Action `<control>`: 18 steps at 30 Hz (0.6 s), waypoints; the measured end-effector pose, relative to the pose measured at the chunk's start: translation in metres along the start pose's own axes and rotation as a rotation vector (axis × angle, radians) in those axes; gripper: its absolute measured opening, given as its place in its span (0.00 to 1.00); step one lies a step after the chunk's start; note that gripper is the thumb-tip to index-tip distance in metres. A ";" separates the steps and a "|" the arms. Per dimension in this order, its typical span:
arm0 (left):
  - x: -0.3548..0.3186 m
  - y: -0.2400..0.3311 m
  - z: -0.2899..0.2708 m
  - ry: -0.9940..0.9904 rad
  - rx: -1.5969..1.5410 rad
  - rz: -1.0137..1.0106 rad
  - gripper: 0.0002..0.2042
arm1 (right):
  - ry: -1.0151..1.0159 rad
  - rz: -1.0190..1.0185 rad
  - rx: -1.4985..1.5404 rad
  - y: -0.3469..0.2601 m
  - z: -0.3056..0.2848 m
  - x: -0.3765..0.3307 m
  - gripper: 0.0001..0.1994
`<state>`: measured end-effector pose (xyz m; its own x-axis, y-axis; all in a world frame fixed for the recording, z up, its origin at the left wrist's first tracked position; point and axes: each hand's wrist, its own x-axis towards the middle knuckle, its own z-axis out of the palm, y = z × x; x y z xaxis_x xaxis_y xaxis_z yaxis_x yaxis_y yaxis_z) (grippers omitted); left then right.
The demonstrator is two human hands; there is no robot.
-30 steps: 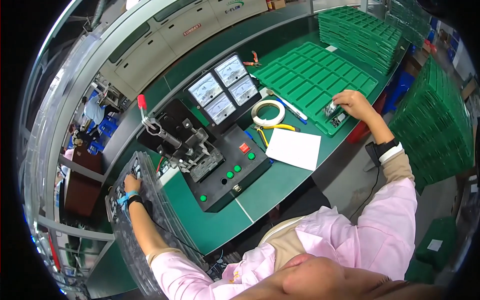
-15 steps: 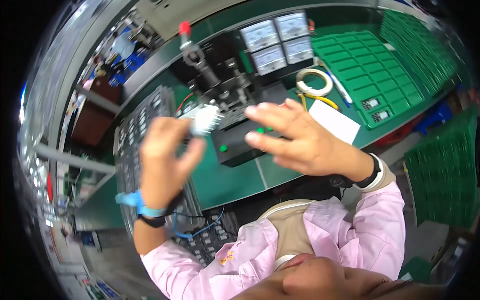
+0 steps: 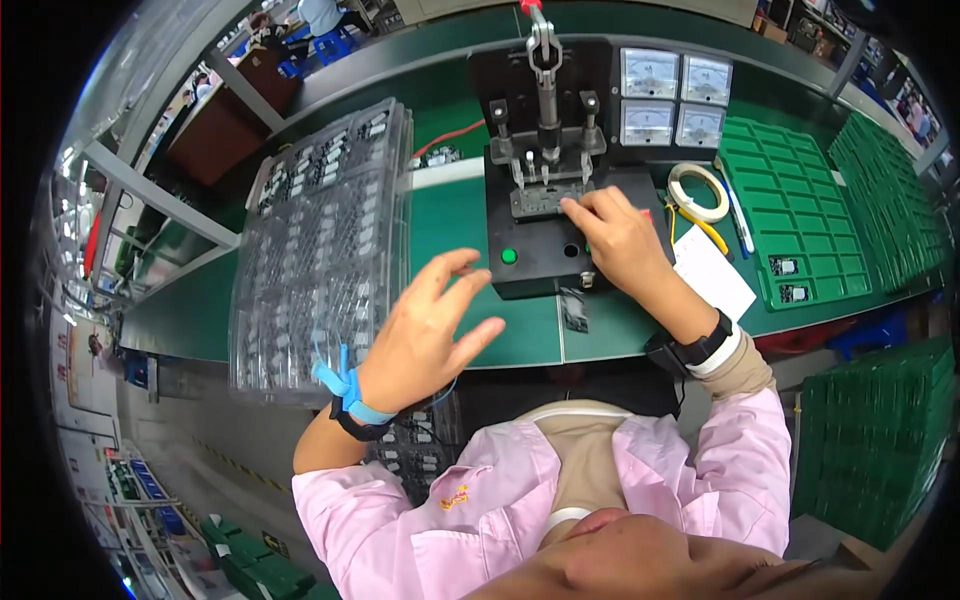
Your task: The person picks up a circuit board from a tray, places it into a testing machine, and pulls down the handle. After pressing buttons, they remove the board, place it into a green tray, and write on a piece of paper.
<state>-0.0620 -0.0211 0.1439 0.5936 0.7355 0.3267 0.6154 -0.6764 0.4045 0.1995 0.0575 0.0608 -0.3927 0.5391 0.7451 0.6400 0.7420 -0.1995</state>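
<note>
Grip first: our right hand (image 3: 628,245) is curling its thumb and fingers close together at the metal nest (image 3: 533,206) of the black test fixture (image 3: 522,276), and we're not managing to tell whether a small part is sitting between the tips or they're only touching the nest's edge. Our left hand (image 3: 415,330) is hovering just off the clear tray stack (image 3: 250,300), thumb and fingers spread well apart, nothing showing in it. We're working from the head view alone, so here's the layout. A small dark piece (image 3: 574,310) is lying on the green bench (image 3: 450,225), just in front of the fixture; we can't say for sure what it is. More small boards are filling the clear trays, and two (image 3: 783,266) (image 3: 794,293) are sitting in the near compartments of the green tray (image 3: 845,235) on our right. The lever clamp (image 3: 546,75) is standing behind the nest, and the meters (image 3: 676,97) are facing us beside it. Our read: we're in the middle of placing or adjusting something at the nest, though a board in there is too hidden to confirm. The next move is probably calling for fine fingertip alignment, with fingers getting clear before anyone's touching that lever.
</note>
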 end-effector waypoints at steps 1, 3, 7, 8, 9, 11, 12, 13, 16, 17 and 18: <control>0.000 -0.001 -0.004 0.031 0.036 -0.001 0.22 | 0.043 -0.035 -0.007 0.000 0.000 0.001 0.21; -0.008 0.001 -0.014 0.046 0.048 -0.032 0.22 | 0.053 -0.053 0.006 -0.007 -0.003 -0.006 0.19; -0.050 0.014 -0.012 0.269 -0.235 0.133 0.18 | -0.240 -0.211 0.261 -0.035 -0.018 -0.054 0.16; -0.058 0.013 -0.002 0.385 -0.465 0.258 0.16 | -0.279 -0.097 0.225 -0.036 -0.013 -0.065 0.16; -0.071 0.018 0.005 0.381 -0.587 0.281 0.15 | -0.310 -0.004 0.215 -0.045 -0.006 -0.070 0.16; -0.085 0.018 0.044 0.313 -0.725 0.201 0.12 | -0.353 0.085 0.208 -0.059 0.008 -0.068 0.16; -0.089 0.012 0.069 0.248 -0.741 0.096 0.11 | -0.337 0.114 0.160 -0.066 0.018 -0.063 0.16; -0.096 0.001 0.082 0.255 -0.739 0.085 0.11 | -0.317 0.141 0.114 -0.073 0.027 -0.057 0.16; -0.131 -0.019 0.117 0.040 -0.677 -0.234 0.08 | -0.362 0.164 0.101 -0.079 0.028 -0.058 0.17; -0.158 -0.027 0.123 -0.015 -0.621 -0.353 0.08 | -0.409 0.184 0.111 -0.078 0.027 -0.059 0.17; -0.184 -0.032 0.127 -0.071 -0.563 -0.468 0.09 | -0.452 0.206 0.119 -0.077 0.027 -0.059 0.17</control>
<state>-0.1247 -0.1397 -0.0372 0.3780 0.9251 -0.0365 0.4651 -0.1556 0.8715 0.1559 -0.0208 0.0151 -0.5298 0.7779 0.3379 0.6650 0.6283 -0.4038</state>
